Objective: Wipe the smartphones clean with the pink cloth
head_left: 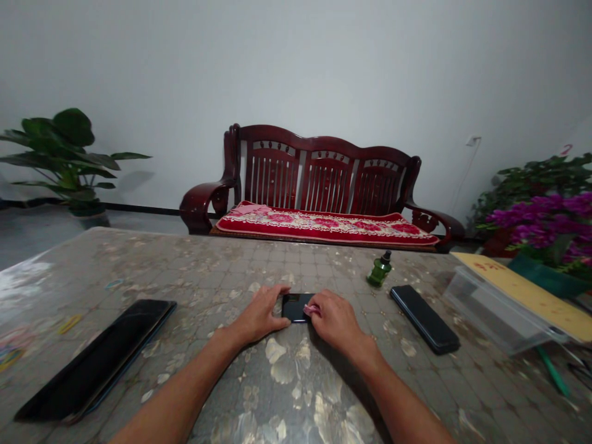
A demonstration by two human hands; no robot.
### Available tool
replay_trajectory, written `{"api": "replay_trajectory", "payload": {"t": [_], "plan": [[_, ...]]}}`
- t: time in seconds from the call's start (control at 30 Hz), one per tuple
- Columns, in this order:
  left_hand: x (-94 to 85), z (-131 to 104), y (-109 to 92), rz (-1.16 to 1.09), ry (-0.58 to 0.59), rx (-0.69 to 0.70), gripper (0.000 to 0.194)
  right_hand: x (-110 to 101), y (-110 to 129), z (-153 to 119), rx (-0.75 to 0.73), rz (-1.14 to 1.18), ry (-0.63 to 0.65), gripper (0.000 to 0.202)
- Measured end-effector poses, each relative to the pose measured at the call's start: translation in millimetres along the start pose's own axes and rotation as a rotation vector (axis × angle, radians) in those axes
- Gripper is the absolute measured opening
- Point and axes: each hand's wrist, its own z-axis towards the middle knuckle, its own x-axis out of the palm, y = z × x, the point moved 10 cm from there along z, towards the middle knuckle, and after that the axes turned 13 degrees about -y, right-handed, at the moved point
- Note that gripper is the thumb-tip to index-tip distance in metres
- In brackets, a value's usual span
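One glossy rectangular slab [292, 308], crumpled pink cloth [310, 310]

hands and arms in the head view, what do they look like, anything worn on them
The left hand and right hand are bare, with no gloves. The left forearm and right forearm show no sleeves, and no watch is visible.

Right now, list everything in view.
Small slab: 1, black, centre
Cloth: 1, pink, centre
Bottle: 1, green, right
Case: 1, black, right
Large slab: 1, black, left
Bands: several, mixed, left
Box: 1, clear, right
Board: 1, yellow, right
Flowers: several, purple, right
Leaves: many, green, right
Plant: 1, green, left
Bench: 1, reddish, back
Cover: 1, red, on bench
Table: 1, grey, foreground
Wall: 1, white, back
Left hand: 1, bare, holding small slab
Right hand: 1, bare, holding cloth
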Motion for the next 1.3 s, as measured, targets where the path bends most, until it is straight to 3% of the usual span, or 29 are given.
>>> {"api": "replay_trajectory", "payload": {"t": [0.1,0.3,0.57,0.77,0.83,1.03,1.3], "plan": [[-0.3,-0.8,0.2,0.003,-0.002,-0.01,0.064,1.9,-2.0,2.0,-0.003,-0.033,-0.004,0.016],[0.9,-3.1,-4.9,-0.009,-0.001,-0.021,0.066,-8.3,-47.1,10.2,0.152,-0.227,-0.078,0.026],[3.3,-4.0,-5.5,-0.012,-0.024,-0.015,0.065,3.3,-2.9,6.2,-0.049,-0.091,-0.047,0.021],[3.5,-4.2,-6.4,0.004,-0.022,-0.012,0.063,-5.2,-39.9,13.3,0.115,-0.211,-0.087,0.027],[3.4,-4.0,-6.8,0.007,-0.025,-0.016,0.064,-3.2,-39.1,13.5,0.111,-0.192,-0.098,0.027],[2.1,-4.4,-8.1,-0.004,-0.048,0.0,0.062,11.5,8.1,7.8,-0.09,-0.028,-0.055,0.021],[2.2,-6.6,-13.5,0.037,-0.057,0.027,0.06,-1.3,-26.1,13.3,0.058,-0.165,-0.145,0.025]]}}
